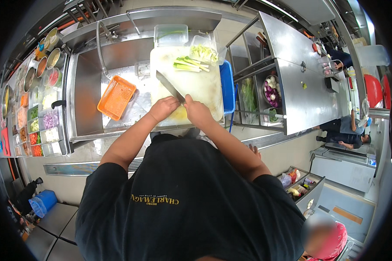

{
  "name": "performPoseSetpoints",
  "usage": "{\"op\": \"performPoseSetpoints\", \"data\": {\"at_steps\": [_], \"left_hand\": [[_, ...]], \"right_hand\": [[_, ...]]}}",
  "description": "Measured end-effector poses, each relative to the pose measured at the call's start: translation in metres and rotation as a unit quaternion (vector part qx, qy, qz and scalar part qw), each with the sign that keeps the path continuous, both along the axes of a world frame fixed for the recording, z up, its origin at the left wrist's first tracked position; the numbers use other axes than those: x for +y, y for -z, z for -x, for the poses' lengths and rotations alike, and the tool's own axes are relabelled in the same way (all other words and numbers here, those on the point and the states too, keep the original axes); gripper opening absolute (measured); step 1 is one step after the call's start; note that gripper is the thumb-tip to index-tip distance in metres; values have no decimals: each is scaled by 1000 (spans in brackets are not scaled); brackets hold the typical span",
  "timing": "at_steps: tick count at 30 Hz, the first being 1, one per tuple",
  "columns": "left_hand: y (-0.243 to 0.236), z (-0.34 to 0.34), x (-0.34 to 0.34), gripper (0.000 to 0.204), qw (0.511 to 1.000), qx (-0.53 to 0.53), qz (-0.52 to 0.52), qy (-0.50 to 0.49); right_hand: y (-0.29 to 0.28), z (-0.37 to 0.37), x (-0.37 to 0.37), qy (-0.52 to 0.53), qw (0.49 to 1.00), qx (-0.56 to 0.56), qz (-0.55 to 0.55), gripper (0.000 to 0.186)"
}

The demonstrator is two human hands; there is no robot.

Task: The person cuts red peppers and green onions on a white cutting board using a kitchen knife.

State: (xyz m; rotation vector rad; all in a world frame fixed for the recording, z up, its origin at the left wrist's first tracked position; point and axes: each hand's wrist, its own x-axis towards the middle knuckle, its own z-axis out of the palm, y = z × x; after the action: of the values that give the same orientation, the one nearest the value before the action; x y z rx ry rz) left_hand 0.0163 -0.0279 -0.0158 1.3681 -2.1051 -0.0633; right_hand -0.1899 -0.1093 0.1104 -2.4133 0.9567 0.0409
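Observation:
My right hand [195, 109] grips a large knife [170, 87] by its handle, its blade angled toward the upper left over the white cutting board [161, 58]. My left hand [164, 108] is closed beside the blade near the board's front; what its fingers hold, if anything, is hidden. Several cut green-and-white stalks [188, 64] lie at the back of the board. Behind them stand a container of chopped pale greens [202, 54] and a clear plastic box [170, 37].
An orange basket [115, 98] sits in the steel sink [85, 95]; ingredient pans [48, 122] stand left. Right are a blue bin [226, 87], onion bowl [272, 91] and steel counter [305, 108]. Other people [348, 128] stand far right; another person's head covering [335, 241] shows lower right.

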Motion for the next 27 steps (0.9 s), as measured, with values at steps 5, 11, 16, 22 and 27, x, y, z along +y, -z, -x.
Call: {"op": "performPoseSetpoints", "data": {"at_steps": [5,11,16,22,27], "left_hand": [[-1,-1,4,21,999,-5,-37,-1],[-6,-2,13,19,1000,15,-22,-12],[-16,5,23,11,988,116,-47,-94],[-43,19,33,12,916,319,-139,-198],[-85,-4,52,10,849,402,18,-342]], "right_hand": [[7,-5,4,12,1000,19,-4,20],[21,-6,6,13,999,-29,-1,21],[-6,1,-10,28,999,-32,-2,22],[-50,33,-10,28,994,-92,60,20],[-45,54,-6,-83,970,-50,223,9]]}}
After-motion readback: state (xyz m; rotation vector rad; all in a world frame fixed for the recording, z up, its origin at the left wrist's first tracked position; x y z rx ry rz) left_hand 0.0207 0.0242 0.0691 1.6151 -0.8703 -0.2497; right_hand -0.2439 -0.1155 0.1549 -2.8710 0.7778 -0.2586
